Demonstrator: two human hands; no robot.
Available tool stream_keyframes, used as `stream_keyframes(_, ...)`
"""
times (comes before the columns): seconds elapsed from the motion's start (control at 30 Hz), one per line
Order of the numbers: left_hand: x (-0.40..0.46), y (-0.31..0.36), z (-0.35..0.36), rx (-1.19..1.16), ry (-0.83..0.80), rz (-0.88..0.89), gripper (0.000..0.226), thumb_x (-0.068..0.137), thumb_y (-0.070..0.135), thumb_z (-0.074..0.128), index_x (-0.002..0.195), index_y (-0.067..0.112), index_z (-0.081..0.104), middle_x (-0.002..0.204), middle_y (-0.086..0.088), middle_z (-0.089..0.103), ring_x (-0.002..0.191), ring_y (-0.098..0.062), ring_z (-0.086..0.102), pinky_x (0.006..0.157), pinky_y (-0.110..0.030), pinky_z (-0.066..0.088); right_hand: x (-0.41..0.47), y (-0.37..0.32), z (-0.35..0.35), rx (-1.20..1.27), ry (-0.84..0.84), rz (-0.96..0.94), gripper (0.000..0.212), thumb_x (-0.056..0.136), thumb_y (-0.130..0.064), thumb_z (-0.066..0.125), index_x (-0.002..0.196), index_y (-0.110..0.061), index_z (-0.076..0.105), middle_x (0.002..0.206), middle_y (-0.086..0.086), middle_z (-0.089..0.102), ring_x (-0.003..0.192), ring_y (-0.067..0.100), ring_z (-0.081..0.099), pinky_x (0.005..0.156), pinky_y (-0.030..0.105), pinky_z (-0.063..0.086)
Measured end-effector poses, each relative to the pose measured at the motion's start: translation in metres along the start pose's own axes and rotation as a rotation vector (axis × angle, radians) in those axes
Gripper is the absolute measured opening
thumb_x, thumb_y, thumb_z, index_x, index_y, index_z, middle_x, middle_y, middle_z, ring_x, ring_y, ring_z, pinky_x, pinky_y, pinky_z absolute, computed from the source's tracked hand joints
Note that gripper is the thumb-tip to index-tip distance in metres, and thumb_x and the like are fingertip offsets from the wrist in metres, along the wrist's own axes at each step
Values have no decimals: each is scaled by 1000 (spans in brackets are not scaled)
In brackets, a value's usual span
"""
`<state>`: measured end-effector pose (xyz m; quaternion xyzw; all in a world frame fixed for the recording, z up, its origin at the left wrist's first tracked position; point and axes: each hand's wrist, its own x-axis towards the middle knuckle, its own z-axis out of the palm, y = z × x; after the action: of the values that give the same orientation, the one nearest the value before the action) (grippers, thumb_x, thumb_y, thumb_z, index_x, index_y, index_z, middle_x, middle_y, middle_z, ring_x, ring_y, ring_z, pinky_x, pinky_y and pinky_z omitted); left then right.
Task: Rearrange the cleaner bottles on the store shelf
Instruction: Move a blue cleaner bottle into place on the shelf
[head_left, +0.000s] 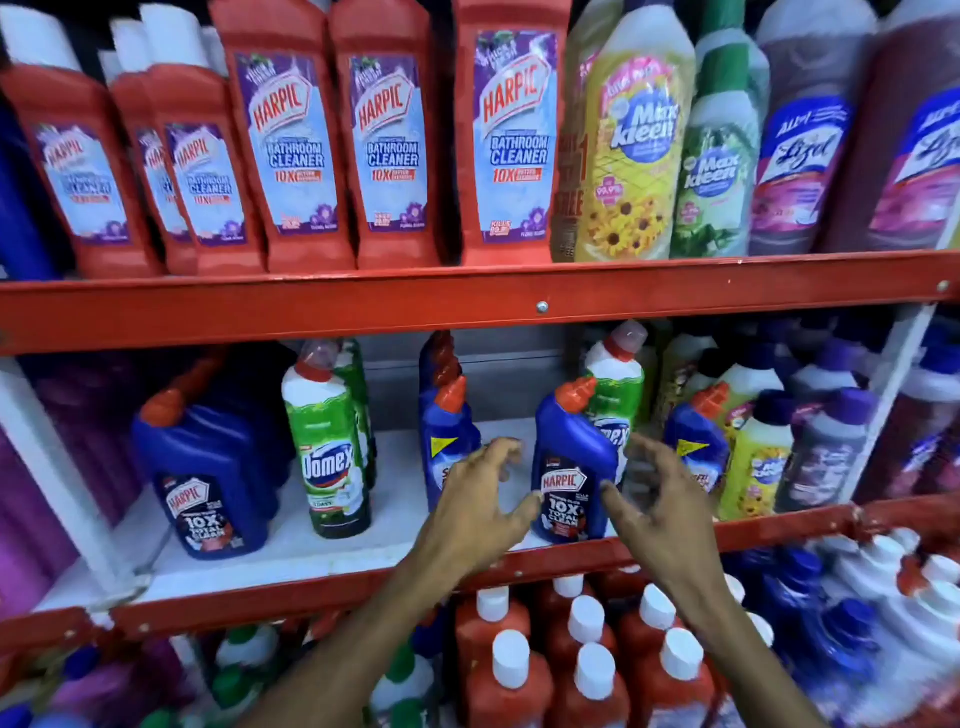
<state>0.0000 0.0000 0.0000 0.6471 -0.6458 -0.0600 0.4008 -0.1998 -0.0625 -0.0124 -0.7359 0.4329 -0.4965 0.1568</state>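
A blue Harpic bottle with a red cap stands upright on the white middle shelf, near its front edge. My left hand is just left of it and my right hand just right of it. Both have spread, curled fingers and hold nothing; whether the fingertips touch the bottle I cannot tell. A green Domex bottle and a large blue Harpic bottle stand further left. A smaller blue bottle sits behind my left hand, another green Domex bottle behind the blue Harpic bottle.
Red Harpic Bathroom Cleaner bottles fill the top shelf, with Max Kleen and Lizol bottles to the right. A red shelf rail runs above the middle shelf. Red bottles with white caps crowd the shelf below.
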Motion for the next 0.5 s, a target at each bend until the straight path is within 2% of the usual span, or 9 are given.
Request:
stream_keyframes(0.03, 7, -2, 8, -64, -16, -70, 61, 84, 33, 75, 139, 19, 51, 130, 0, 66, 108, -17, 65, 97, -40, 57, 0, 4, 2, 48, -32, 65, 52, 80, -18, 78, 127, -14, 58, 105, -1, 67, 84, 11, 64, 80, 28, 51)
stream_keyframes(0.1, 15, 2, 18, -150, -71, -162, 69, 84, 28, 78, 145, 18, 46, 132, -3, 66, 111, -20, 67, 98, -43, 58, -1, 11, 5, 74, -142, 120, 49, 81, -16, 77, 126, -17, 60, 95, -12, 68, 81, -4, 63, 76, 19, 50)
stream_keyframes(0.23, 25, -3, 36, -252, -89, -208, 51, 87, 16, 76, 134, 16, 55, 127, -8, 72, 115, -24, 70, 100, -42, 58, 2, 26, 11, 118, -225, 182, 35, 82, -15, 77, 106, -35, 60, 87, -31, 66, 84, -13, 68, 70, 1, 46)
stream_keyframes(0.3, 24, -6, 40, -279, -57, -191, 48, 86, 14, 77, 130, 15, 57, 124, -8, 73, 113, -23, 70, 100, -46, 58, 2, 25, 10, 146, -232, 181, 38, 82, -12, 77, 101, -40, 58, 89, -29, 67, 84, -19, 65, 68, 0, 46)
stream_keyframes(0.37, 18, -9, 41, -310, -3, -176, 49, 83, 11, 78, 128, 17, 58, 122, -4, 74, 111, -18, 71, 98, -47, 60, 0, 23, 9, 175, -235, 161, 37, 81, -9, 76, 105, -33, 62, 94, -24, 70, 83, -20, 64, 70, 1, 47)
stream_keyframes(0.43, 10, -11, 38, -354, 61, -142, 50, 81, 10, 79, 125, 23, 60, 119, 3, 75, 110, -14, 72, 98, -46, 60, -3, 18, 11, 212, -222, 140, 37, 81, -6, 76, 110, -25, 63, 95, -24, 71, 84, -19, 65, 71, 1, 47)
stream_keyframes(0.5, 2, -11, 28, -394, 116, -112, 51, 83, 10, 79, 124, 33, 61, 118, 11, 74, 110, -10, 71, 97, -40, 61, -5, 8, 12, 257, -207, 116, 40, 80, -6, 77, 110, -28, 63, 90, -27, 74, 86, -15, 67, 72, 3, 48)
